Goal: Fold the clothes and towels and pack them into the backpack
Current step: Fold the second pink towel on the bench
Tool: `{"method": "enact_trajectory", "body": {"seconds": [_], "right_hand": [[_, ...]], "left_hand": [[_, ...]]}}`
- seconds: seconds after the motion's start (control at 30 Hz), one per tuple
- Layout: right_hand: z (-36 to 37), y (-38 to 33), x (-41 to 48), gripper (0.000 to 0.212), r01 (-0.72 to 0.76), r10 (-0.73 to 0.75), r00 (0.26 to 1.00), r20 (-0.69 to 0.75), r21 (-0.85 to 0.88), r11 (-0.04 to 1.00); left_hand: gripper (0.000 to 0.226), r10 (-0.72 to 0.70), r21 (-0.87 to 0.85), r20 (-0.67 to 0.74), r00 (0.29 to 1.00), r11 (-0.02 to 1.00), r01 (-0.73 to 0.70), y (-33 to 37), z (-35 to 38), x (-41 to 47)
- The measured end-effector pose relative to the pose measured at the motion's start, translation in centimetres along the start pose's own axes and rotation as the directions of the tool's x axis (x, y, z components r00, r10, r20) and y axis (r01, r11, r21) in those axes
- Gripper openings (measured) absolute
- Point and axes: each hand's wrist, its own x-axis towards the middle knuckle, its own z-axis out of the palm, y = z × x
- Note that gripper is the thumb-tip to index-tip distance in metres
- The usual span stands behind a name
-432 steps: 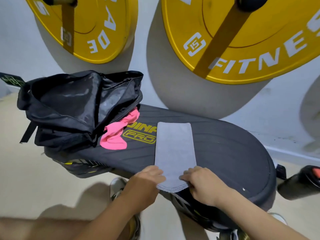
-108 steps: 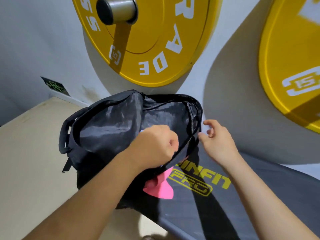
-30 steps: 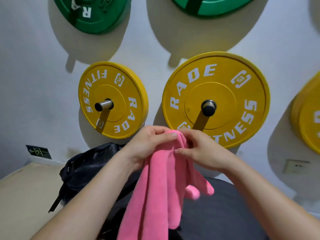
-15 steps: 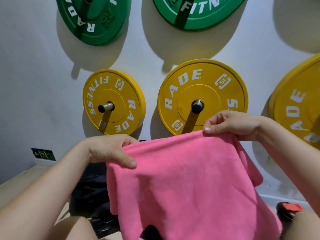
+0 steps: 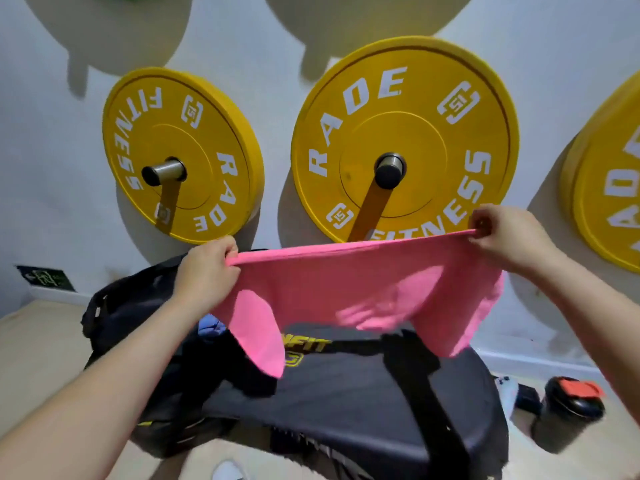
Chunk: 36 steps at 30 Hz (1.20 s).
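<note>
head view: pinching the pink towel (image 5: 346, 289) by its 2 top corners with left hand (image 5: 207, 271) and right hand (image 5: 509, 237), taut in the air over the black bench (image 5: 346, 393), just right of the open backpack (image 5: 128, 306). best to hold the top edge level, lay flat, then match corners before creasing.

A small yellow plate (image 5: 180, 154), a larger yellow plate (image 5: 405, 140) and a third plate (image 5: 609, 174), cut by the frame edge, hang on the white wall (image 5: 52, 133). Below is a black padded surface (image 5: 346, 393) with yellow letters. A dark bottle (image 5: 568, 407) with an orange lid stands on the floor beside it.
</note>
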Motion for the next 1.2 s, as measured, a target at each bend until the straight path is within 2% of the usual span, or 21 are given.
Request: {"method": "enact_trajectory", "body": {"seconds": [0.07, 0.13, 0.23, 0.37, 0.47, 0.53, 0.63, 0.7, 0.77, 0.83, 0.9, 0.93, 1.0, 1.03, 1.07, 1.1, 1.13, 1.17, 1.2], "right_hand": [[0.9, 1.1, -0.3, 0.010, -0.025, 0.026, 0.999, -0.040, 0.011, 1.000], [2.8, 2.1, -1.3, 0.011, -0.052, 0.052, 0.999, -0.007, 0.007, 0.999], [8.3, 3.8, -4.1, 0.017, -0.095, 0.098, 0.985, 0.144, -0.029, 0.995], [16.3, 5.5, -9.7, 0.017, -0.038, 0.065, 0.924, 0.378, -0.079, 0.996], [20.3, 5.6, -13.3, 0.010, 0.147, 0.013, 0.852, 0.524, -0.263, 0.954], [21.6, 5.1, -15.0, 0.008, 0.271, 0.009, 0.762, 0.648, -0.331, 0.904], [22.4, 4.7, -15.7, 0.017, 0.369, -0.020, 0.645, 0.764, -0.288, 0.884], [22.7, 4.6, -15.4, 0.030, 0.436, -0.045, 0.576, 0.816, -0.261, 0.861], [22.8, 4.6, -14.9, 0.029, 0.460, -0.055, 0.510, 0.859, -0.218, 0.861], [22.9, 4.7, -14.4, 0.018, 0.393, -0.049, 0.411, 0.910, -0.128, 0.911], [22.8, 4.7, -13.9, 0.019, 0.242, -0.062, 0.242, 0.968, 0.002, 0.970], [22.7, 4.6, -13.7, 0.019, 0.154, -0.083, 0.142, 0.986, 0.061, 0.986], [22.6, 4.7, -12.6, 0.025, -0.073, -0.120, -0.047, 0.992, 0.116, 0.991], [22.5, 5.0, -11.8, 0.031, -0.181, -0.124, -0.106, 0.987, 0.103, 0.978], [22.7, 5.5, -10.9, 0.037, -0.269, -0.105, -0.124, 0.987, 0.069, 0.961], [22.8, 6.3, -9.9, 0.039, -0.332, -0.064, -0.095, 0.993, 0.029, 0.943], [23.0, 7.2, -8.8, 0.035, -0.379, -0.007, -0.019, 1.000, -0.001, 0.925], [23.4, 8.2, -7.8, 0.026, -0.410, 0.058, 0.105, 0.993, -0.009, 0.912], [23.8, 9.3, -6.7, 0.016, -0.406, 0.137, 0.272, 0.953, -0.016, 0.914]], "left_hand": [[0.037, 0.053, 0.007, -0.079, 0.995, 0.999, -0.052, -0.4, 1.0, 0.7], [0.039, 0.068, 0.049, -0.055, 0.996, 0.997, -0.065, -1.8, 3.2, 0.3], [0.038, 0.088, 0.144, 0.091, 0.992, 0.984, -0.101, -5.1, 7.9, -2.1], [0.044, 0.087, 0.257, 0.331, 0.940, 0.950, -0.178, -9.3, 13.8, -6.2], [0.036, 0.075, 0.369, 0.518, 0.852, 0.879, -0.301, -11.5, 16.6, -8.8], [0.031, 0.010, 0.439, 0.603, 0.797, 0.831, -0.343, -12.3, 17.6, -9.9], [0.039, -0.127, 0.478, 0.736, 0.665, 0.793, -0.377, -12.8, 18.1, -10.8], [0.046, -0.202, 0.474, 0.773, 0.601, 0.813, -0.337, -13.1, 18.3, -11.1], [0.057, -0.291, 0.498, 0.785, 0.547, 0.822, -0.278, -13.3, 18.4, -11.1], [0.070, -0.372, 0.542, 0.793, 0.482, 0.792, -0.281, -13.2, 18.3, -10.9], [0.071, -0.434, 0.579, 0.801, 0.413, 0.737, -0.349, -12.1, 18.2, -10.2], [0.064, -0.453, 0.594, 0.799, 0.395, 0.697, -0.402, -11.1, 18.2, -9.9], [0.045, -0.409, 0.588, 0.806, 0.428, 0.643, -0.491, -7.9, 18.9, -9.3], [0.040, -0.352, 0.557, 0.822, 0.448, 0.663, -0.501, -5.6, 19.5, -9.2], [0.039, -0.267, 0.491, 0.850, 0.454, 0.715, -0.497, -3.1, 20.4, -9.5], [0.040, -0.156, 0.384, 0.881, 0.447, 0.787, -0.483, -0.4, 21.5, -10.2], [0.040, -0.025, 0.243, 0.904, 0.428, 0.852, -0.464, 2.3, 22.7, -11.4], [0.040, 0.109, 0.093, 0.908, 0.405, 0.890, -0.447, 5.2, 23.7, -12.8], [0.038, 0.237, -0.043, 0.888, 0.394, 0.896, -0.442, 7.9, 24.6, -14.2]]}}
